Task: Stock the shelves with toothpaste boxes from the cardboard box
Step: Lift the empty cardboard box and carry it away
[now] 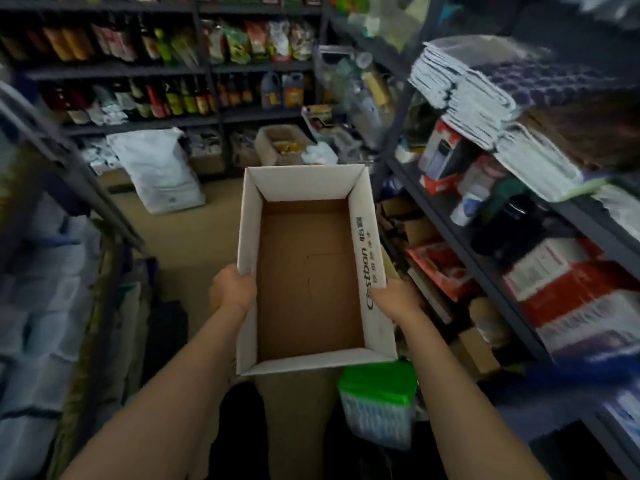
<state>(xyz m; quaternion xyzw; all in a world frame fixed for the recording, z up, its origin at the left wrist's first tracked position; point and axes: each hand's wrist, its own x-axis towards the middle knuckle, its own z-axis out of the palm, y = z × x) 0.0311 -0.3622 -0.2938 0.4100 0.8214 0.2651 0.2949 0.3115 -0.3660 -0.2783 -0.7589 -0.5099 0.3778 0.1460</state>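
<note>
From the head view, the cardboard box point(311, 271) is held out in front of the person over the aisle floor, flaps up, its brown bottom bare. The left hand point(232, 289) grips the left flap's near corner, and the right hand point(393, 296) clasps the right wall. Shelves point(519, 216) of packaged goods stand on the right; bottles point(166, 98) line the far racks.

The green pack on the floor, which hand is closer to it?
Right. The right hand grips the cardboard box's right wall, almost straight above the green pack. The left hand grips the box's left wall, across the box from it.
</note>
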